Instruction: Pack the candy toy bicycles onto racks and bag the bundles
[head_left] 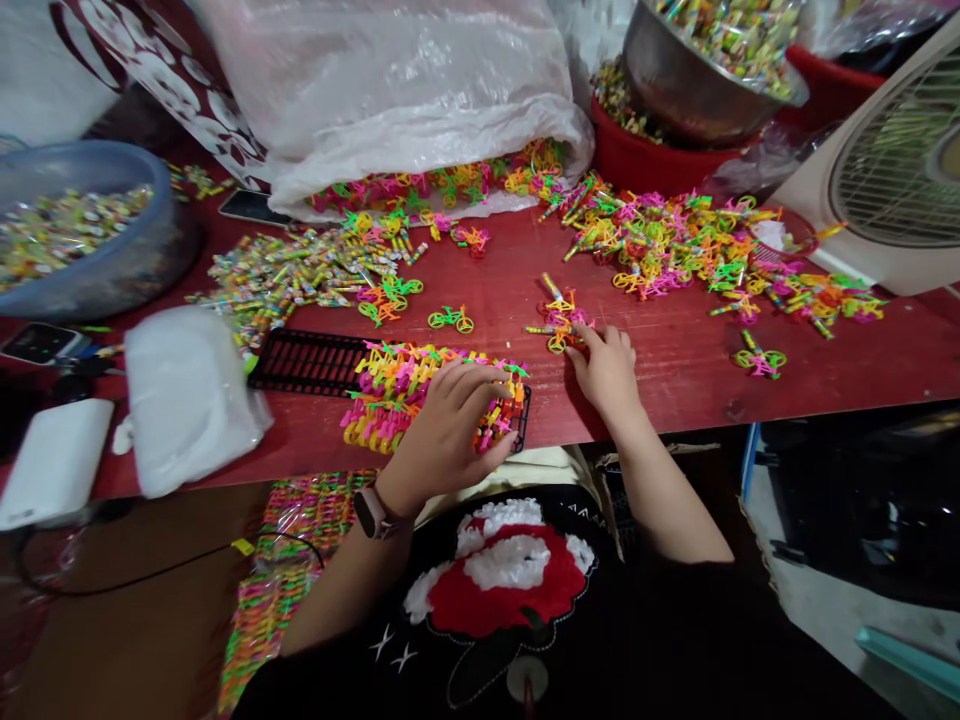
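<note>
A black slotted rack [307, 362] lies on the red table, its right part filled with rows of small colourful toy bicycles [390, 385]. My left hand [457, 425], with a watch on the wrist, rests over the right end of these rows, fingers spread and curved. My right hand [609, 372] has its thumb and forefinger at a small group of toy bicycles with candy-like tubes [559, 318]; the fingertips close on an orange piece there. A single green and orange bicycle [451, 319] lies between the rack and the tube pile.
Wrapped small tubes [292, 275] are heaped behind the rack. A pile of bicycles [675, 240] spreads at the right near a fan [900, 150]. A blue basin [90, 225], plastic bags [187, 400], a power bank [56, 465] and a metal bowl [690, 85] stand around.
</note>
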